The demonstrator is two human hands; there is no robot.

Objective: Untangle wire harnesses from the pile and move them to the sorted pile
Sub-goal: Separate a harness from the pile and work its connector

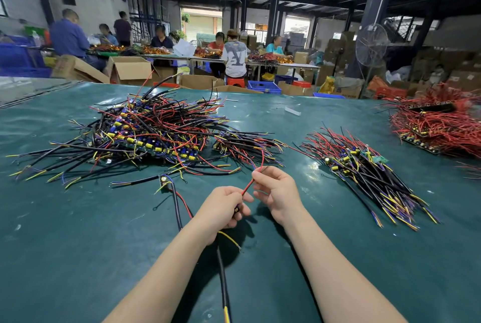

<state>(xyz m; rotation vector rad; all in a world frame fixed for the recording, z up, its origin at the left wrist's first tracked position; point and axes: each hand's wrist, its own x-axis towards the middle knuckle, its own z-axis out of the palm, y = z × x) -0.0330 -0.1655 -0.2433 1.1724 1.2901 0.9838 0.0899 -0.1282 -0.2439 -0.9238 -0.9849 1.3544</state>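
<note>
Between both hands [250, 197], red wire [248, 186], pinched

The left forearm [166, 265] and right forearm [330, 260] are bare down to the view's lower edge. The left hand [222, 209] and right hand [277, 193] are bare too, fingers slender.

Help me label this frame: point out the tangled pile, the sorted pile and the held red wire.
tangled pile [156, 135]: head view, middle of the heap.
sorted pile [364, 171]: head view, black wires at its centre.
red wire [249, 184]: head view, its taut middle stretch.
</note>
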